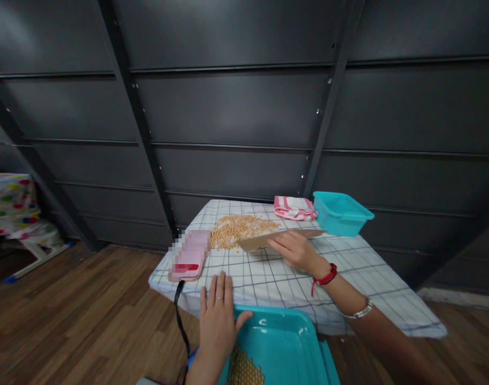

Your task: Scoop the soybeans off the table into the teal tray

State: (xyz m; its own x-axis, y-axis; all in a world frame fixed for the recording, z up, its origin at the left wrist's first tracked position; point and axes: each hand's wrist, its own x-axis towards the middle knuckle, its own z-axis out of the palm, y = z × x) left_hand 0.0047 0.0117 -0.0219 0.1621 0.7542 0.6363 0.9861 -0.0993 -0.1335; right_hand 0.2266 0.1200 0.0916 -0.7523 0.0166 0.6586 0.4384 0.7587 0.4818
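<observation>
My right hand (294,250) grips a flat piece of brown cardboard (254,243), held tilted over the checked tablecloth. Just beyond its left end spreads a pile of small yellow grains (236,227), mixed with whitish bits; their exact kind I cannot tell. My left hand (218,315) is open with fingers stretched out, lying at the near table edge and over the left rim of a turquoise tray (284,342). Golden-brown grains (244,369) lie in the tray's lower left part. Part of the cardboard is hidden by my right fingers.
A phone in a pink case (192,254), partly blurred, lies on the left of the tablecloth (372,283), with a black cord (180,321) hanging below. At the back right are a folded red-and-white cloth (294,207) and a turquoise basin (342,214). A dark panel wall stands behind.
</observation>
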